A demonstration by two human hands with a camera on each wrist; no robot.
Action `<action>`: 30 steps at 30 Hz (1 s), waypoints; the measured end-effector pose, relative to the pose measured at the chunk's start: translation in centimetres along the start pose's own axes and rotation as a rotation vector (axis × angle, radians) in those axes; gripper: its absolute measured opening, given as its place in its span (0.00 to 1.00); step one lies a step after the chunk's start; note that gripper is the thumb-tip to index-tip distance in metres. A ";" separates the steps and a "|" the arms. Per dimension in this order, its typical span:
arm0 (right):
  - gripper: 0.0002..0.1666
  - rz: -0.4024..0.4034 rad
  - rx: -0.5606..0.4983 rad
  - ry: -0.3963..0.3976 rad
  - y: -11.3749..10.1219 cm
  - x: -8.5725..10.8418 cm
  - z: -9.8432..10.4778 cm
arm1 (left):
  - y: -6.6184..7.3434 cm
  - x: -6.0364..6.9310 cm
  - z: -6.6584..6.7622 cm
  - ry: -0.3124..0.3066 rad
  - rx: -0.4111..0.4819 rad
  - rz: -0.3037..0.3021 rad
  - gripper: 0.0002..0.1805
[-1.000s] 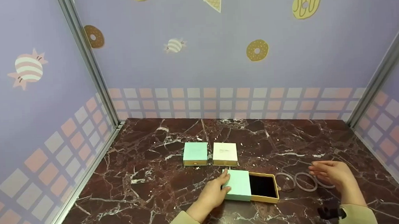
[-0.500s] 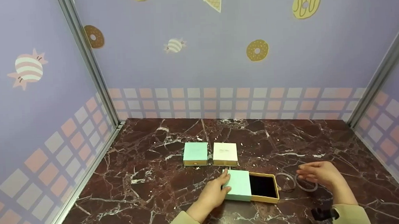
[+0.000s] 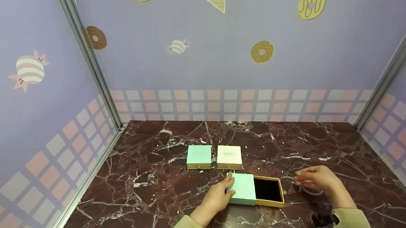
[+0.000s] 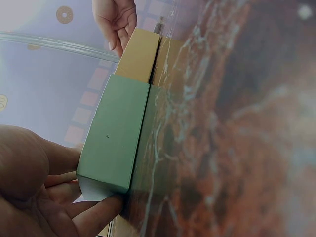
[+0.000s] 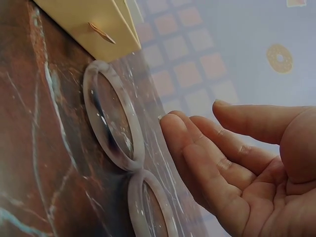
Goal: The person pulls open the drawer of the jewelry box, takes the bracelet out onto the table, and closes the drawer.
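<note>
In the head view my left hand point(image 3: 216, 196) grips the closed end of a mint-green drawer box point(image 3: 241, 186), thumb on the near side and fingers at the far side. The box's gold drawer point(image 3: 271, 204) is pulled out to the right, showing black lining point(image 3: 267, 190). My right hand point(image 3: 319, 179) hovers over the clear bangles with fingers loosely bent and nothing between them. In the right wrist view one bangle point(image 5: 134, 123) lies close to the drawer's pull tab point(image 5: 101, 32), and a second bangle point(image 5: 165, 207) lies against it. My right hand partly hides them in the head view.
Behind the drawer box stand two shut boxes side by side, a teal box point(image 3: 199, 156) and a cream box point(image 3: 229, 156). All rest on a dark red marbled tabletop point(image 3: 151, 186). Patterned lilac panels point(image 3: 214, 68) enclose the back and sides.
My right hand has moved left from the far bangle towards the bangle nearest the drawer. My left hand and the drawer box have stayed in place.
</note>
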State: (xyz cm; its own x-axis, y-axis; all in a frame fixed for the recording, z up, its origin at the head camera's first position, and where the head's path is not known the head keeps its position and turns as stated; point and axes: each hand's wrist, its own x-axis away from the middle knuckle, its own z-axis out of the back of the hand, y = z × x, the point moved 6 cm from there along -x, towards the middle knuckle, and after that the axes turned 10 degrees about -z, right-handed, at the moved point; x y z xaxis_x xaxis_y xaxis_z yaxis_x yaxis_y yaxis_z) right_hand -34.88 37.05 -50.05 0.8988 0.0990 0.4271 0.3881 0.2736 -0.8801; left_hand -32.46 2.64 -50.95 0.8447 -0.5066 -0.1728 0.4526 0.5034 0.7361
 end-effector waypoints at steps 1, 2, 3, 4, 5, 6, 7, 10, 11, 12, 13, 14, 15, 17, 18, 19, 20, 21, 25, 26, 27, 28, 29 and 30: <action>0.28 0.000 0.002 -0.007 0.0 0.0 -0.1 | 0.0 0.0 0.0 0.003 -0.002 -0.003 0.30; 0.28 0.000 0.004 -0.012 0.0 0.0 -0.1 | 0.0 0.0 0.0 0.003 -0.002 -0.004 0.30; 0.27 0.000 0.008 -0.017 0.0 -0.1 -0.2 | 0.0 0.0 0.0 0.004 -0.002 -0.007 0.30; 0.27 -0.003 0.013 -0.017 0.1 -0.1 -0.2 | 0.0 0.0 0.0 0.004 -0.001 -0.006 0.30; 0.27 -0.003 0.019 -0.018 0.0 -0.1 -0.3 | 0.0 0.0 0.0 0.003 -0.003 -0.007 0.30; 0.27 -0.003 0.021 -0.021 0.1 -0.1 -0.4 | 0.0 0.0 0.0 0.003 -0.003 -0.005 0.30; 0.27 -0.003 0.028 -0.025 0.0 -0.1 -0.5 | 0.0 -0.1 0.0 0.002 -0.004 -0.004 0.30; 0.27 -0.010 0.021 -0.040 0.1 -0.3 -0.9 | -0.1 -0.1 0.0 -0.001 -0.008 0.002 0.30; 0.27 -0.007 0.019 -0.053 0.1 -0.4 -1.1 | -0.1 -0.1 0.0 -0.002 -0.010 0.002 0.30; 0.27 -0.004 0.016 -0.064 0.1 -0.5 -1.3 | -0.1 -0.1 0.0 -0.002 -0.011 0.002 0.30; 0.26 0.000 0.017 -0.075 0.1 -0.5 -1.5 | -0.1 -0.1 0.0 -0.001 -0.011 0.000 0.29; 0.26 0.002 0.016 -0.080 0.1 -0.6 -1.7 | -0.1 -0.1 0.0 0.000 -0.009 0.001 0.29; 0.26 0.007 0.018 -0.086 0.1 -0.7 -1.9 | -0.2 -0.1 0.0 0.001 -0.009 0.001 0.29; 0.25 0.014 0.031 -0.087 0.1 -0.8 -2.3 | -0.2 -0.1 0.0 0.005 -0.010 -0.001 0.29; 0.25 0.016 0.033 -0.086 0.1 -0.8 -2.6 | -0.2 -0.1 0.0 0.007 -0.010 -0.003 0.29; 0.25 0.019 0.030 -0.090 0.1 -0.9 -2.8 | -0.2 -0.1 0.0 0.010 -0.012 -0.005 0.29; 0.25 0.022 0.026 -0.092 0.1 -0.9 -3.0 | -0.2 -0.1 0.0 0.010 -0.015 -0.006 0.29; 0.25 0.023 0.022 -0.098 0.1 -0.9 -3.2 | -0.2 -0.1 0.0 0.011 -0.018 -0.008 0.29; 0.25 0.024 0.005 -0.106 0.1 -1.1 -3.9 | -0.2 -0.1 0.0 0.007 -0.022 -0.007 0.29; 0.26 0.024 0.010 -0.101 0.1 -1.1 -4.0 | -0.1 -0.1 0.0 0.003 -0.020 -0.003 0.30; 0.25 0.024 0.015 -0.098 0.1 -1.2 -4.0 | -0.1 -0.1 0.0 0.000 -0.018 0.000 0.30; 0.25 0.024 0.018 -0.093 0.2 -1.2 -4.1 | -0.1 0.0 0.0 -0.004 -0.017 0.003 0.30; 0.24 0.026 0.021 -0.089 0.2 -1.3 -4.2 | -0.1 0.0 0.0 -0.007 -0.016 0.006 0.30; 0.24 0.025 0.020 -0.083 0.2 -1.3 -4.3 | -0.1 0.0 0.0 -0.011 -0.013 0.009 0.30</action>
State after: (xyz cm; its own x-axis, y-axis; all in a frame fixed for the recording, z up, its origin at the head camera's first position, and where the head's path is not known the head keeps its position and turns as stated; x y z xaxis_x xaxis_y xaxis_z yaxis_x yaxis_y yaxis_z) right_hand -35.11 32.88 -51.66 0.8877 0.1849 0.4217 0.3609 0.2895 -0.8865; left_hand -32.52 2.54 -51.02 0.8456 -0.5097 -0.1585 0.4485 0.5173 0.7289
